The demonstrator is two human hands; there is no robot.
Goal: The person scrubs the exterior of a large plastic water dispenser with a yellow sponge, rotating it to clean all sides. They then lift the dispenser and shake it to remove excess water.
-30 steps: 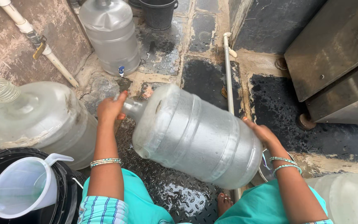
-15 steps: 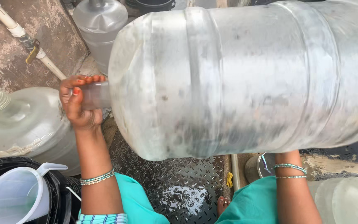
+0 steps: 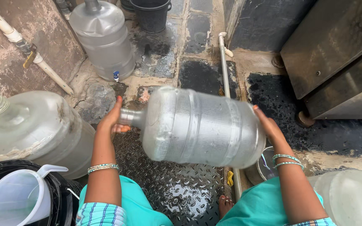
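The left hand [image 3: 113,119] covers the neck of a big jug [image 3: 200,127] held sideways; the right hand [image 3: 267,125] cups its base at three o'clock. Rinsing looks midway; emptying remains.

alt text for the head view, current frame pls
Two bare hands hold a large clear plastic water jug sideways above a wet metal tread plate: the left hand covers its neck, the right hand supports its base. Two similar clear jugs, a white plastic pitcher and a black bucket surround it.
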